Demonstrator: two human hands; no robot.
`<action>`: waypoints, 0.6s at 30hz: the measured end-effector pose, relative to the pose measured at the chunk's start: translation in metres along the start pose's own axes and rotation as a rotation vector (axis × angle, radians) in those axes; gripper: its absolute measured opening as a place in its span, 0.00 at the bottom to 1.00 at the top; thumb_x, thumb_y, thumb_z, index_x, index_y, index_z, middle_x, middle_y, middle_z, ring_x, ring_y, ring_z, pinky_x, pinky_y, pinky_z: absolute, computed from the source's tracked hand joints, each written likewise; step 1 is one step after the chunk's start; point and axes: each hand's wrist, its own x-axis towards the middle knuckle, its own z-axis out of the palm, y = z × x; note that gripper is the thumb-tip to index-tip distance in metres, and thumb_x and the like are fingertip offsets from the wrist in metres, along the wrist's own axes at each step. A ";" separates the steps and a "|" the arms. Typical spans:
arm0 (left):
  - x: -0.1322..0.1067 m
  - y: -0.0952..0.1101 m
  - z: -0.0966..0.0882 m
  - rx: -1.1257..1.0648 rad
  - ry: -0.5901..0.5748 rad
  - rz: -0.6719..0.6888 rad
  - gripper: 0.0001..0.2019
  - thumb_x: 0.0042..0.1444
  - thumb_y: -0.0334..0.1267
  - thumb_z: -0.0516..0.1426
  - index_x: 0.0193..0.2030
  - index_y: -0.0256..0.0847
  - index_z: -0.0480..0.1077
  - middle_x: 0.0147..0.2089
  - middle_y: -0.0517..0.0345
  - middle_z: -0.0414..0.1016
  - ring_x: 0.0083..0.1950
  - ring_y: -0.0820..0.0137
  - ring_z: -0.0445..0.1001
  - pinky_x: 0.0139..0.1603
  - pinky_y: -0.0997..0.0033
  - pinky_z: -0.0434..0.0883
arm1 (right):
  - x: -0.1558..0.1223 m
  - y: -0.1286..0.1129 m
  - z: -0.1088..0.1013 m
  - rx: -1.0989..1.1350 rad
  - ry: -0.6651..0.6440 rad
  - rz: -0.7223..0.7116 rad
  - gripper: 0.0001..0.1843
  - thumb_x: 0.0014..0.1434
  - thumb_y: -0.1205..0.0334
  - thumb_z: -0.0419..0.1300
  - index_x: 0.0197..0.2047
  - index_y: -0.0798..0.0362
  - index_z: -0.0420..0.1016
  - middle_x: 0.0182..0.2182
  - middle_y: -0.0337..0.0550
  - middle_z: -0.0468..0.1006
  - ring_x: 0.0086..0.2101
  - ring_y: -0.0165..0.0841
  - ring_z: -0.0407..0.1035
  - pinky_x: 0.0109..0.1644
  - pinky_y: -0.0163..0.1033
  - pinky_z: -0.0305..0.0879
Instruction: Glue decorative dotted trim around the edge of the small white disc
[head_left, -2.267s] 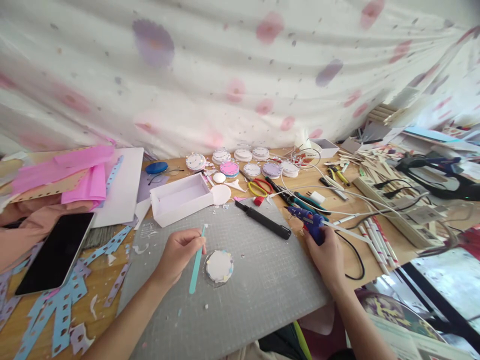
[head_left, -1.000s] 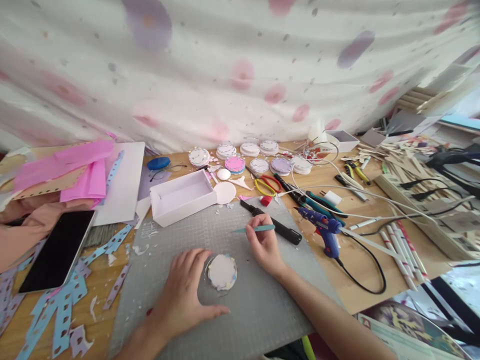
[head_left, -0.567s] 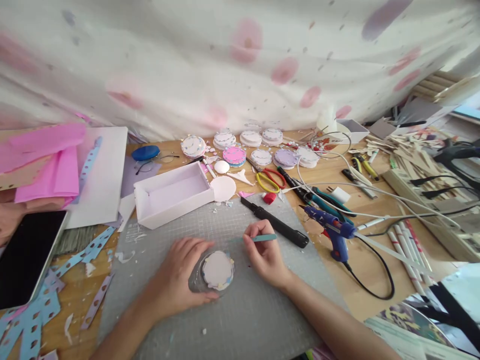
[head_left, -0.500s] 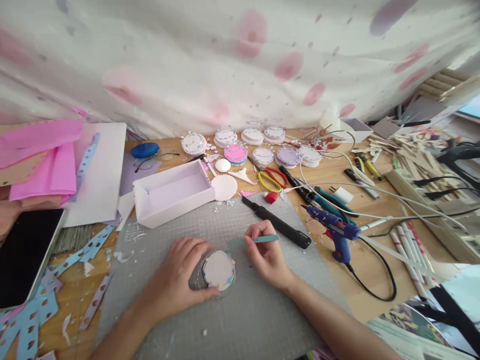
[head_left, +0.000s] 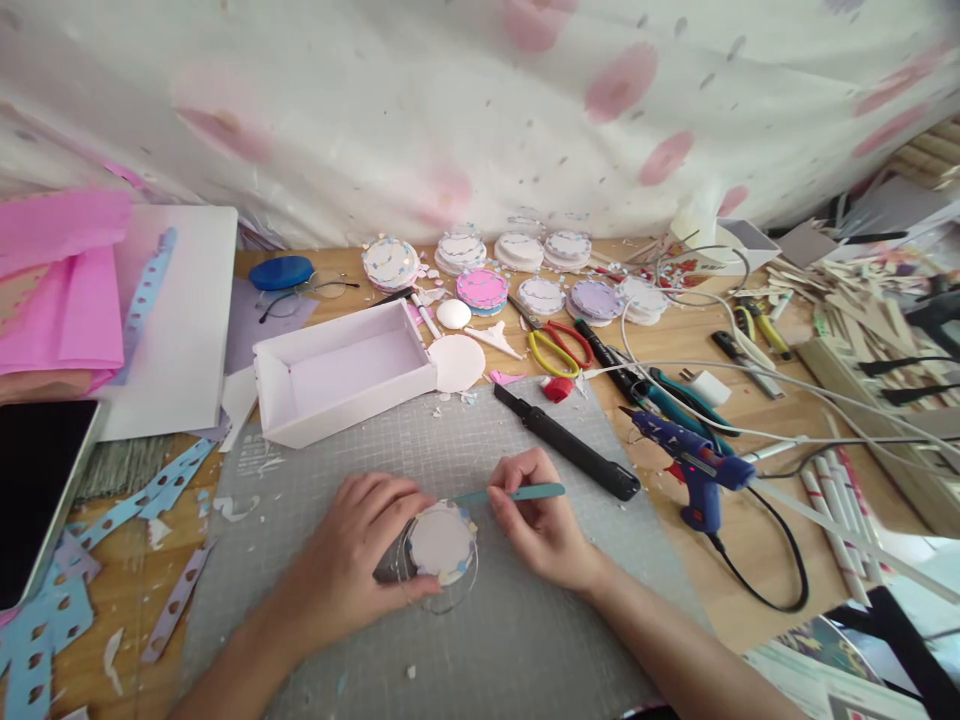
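My left hand (head_left: 358,555) curls around a round white disc (head_left: 442,541) with small coloured bits along its rim, which sits on the grey cutting mat (head_left: 480,640). Thumb and fingers grip the disc's left side. My right hand (head_left: 536,520) pinches a thin teal stick tool (head_left: 517,493), holding it level with its tip pointing left, just above the disc's upper right edge. A clear wire ring lies around the disc.
A white open box (head_left: 341,372) stands behind the mat. A black craft knife (head_left: 568,443), blue glue gun (head_left: 694,468), yellow and red scissors (head_left: 559,347), cables and glue sticks lie to the right. Finished round discs (head_left: 480,288) line the back. A phone (head_left: 34,480) lies far left.
The right hand left the glue gun on the table and took over the teal tool. The left hand moved onto the disc and gripped it. The tool tip came closer to the disc.
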 end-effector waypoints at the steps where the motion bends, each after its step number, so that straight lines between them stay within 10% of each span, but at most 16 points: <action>1: 0.000 0.000 0.000 0.003 -0.004 0.005 0.26 0.51 0.49 0.63 0.55 0.43 0.63 0.50 0.52 0.70 0.51 0.59 0.66 0.51 0.58 0.62 | 0.000 0.000 0.000 -0.006 -0.004 0.001 0.06 0.65 0.62 0.51 0.37 0.48 0.54 0.29 0.37 0.62 0.26 0.28 0.57 0.27 0.35 0.56; 18: 0.002 0.000 -0.001 0.003 -0.018 0.004 0.25 0.52 0.50 0.62 0.53 0.43 0.62 0.49 0.53 0.70 0.51 0.59 0.66 0.52 0.58 0.61 | 0.001 0.001 -0.005 0.037 -0.041 0.021 0.05 0.65 0.63 0.53 0.37 0.48 0.59 0.31 0.39 0.64 0.28 0.29 0.58 0.28 0.34 0.57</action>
